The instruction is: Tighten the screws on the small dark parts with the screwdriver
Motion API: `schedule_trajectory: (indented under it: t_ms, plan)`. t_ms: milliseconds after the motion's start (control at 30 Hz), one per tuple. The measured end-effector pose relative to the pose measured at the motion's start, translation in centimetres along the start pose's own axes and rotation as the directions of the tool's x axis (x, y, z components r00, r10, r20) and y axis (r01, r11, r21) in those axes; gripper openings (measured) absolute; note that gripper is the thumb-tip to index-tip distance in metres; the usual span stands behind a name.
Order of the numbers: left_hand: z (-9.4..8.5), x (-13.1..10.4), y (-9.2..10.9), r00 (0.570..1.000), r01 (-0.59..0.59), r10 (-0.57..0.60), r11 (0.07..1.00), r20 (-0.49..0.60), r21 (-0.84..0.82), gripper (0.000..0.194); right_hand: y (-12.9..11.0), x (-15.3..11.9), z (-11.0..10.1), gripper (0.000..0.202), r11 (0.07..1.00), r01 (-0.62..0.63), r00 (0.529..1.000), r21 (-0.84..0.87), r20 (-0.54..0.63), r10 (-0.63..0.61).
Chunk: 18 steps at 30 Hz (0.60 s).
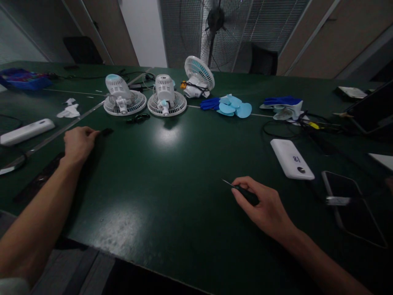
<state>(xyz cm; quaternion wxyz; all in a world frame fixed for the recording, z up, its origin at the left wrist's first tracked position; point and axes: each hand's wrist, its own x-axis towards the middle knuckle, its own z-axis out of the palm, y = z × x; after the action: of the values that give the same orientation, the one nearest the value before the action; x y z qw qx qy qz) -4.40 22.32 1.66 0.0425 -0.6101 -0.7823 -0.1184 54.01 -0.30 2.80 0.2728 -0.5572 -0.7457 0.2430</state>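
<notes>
Head view: right hand (264, 205) gripping dark-handled screwdriver (247, 194); left hand (79, 143) pinching small black piece (107, 132) above surface (172, 172).

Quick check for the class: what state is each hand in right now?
Left hand: fingertips at a small dark item; grip cannot be told.
Right hand: closed around a screwdriver.

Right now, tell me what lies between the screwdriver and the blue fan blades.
In the head view, only bare green tabletop shows between the screwdriver and the blue fan blades.
</notes>
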Motion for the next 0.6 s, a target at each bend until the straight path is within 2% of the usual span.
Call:
schedule_trajectory:
  t_ms: [100, 267, 500, 600]
  plan:
    - [-0.1, 0.0, 0.0, 0.996, 0.084, -0.084, 0.996, -0.028, 0.013, 0.041, 0.1, 0.0, 0.0, 0.015, 1.0, -0.012, 1.0, -0.004, 0.009, 0.012]
    - [-0.5, 0.0, 0.6, 0.993, 0.111, -0.111, 0.994, -0.04, 0.022, 0.032, 0.5, -0.3, 0.1, 0.017, 1.0, -0.014, 0.999, 0.002, 0.031, 0.014]
    - [-0.5, -0.4, 0.9, 0.997, 0.049, -0.05, 0.999, -0.053, -0.023, 0.038, 0.4, -0.3, 0.0, 0.018, 1.0, -0.016, 0.999, 0.027, 0.049, 0.015]
    - [-0.6, -0.6, 1.3, 0.989, -0.014, 0.01, 1.0, -0.147, -0.028, 0.042, 0.1, -0.1, -0.1, 0.017, 1.0, -0.007, 1.0, 0.009, 0.03, 0.006]
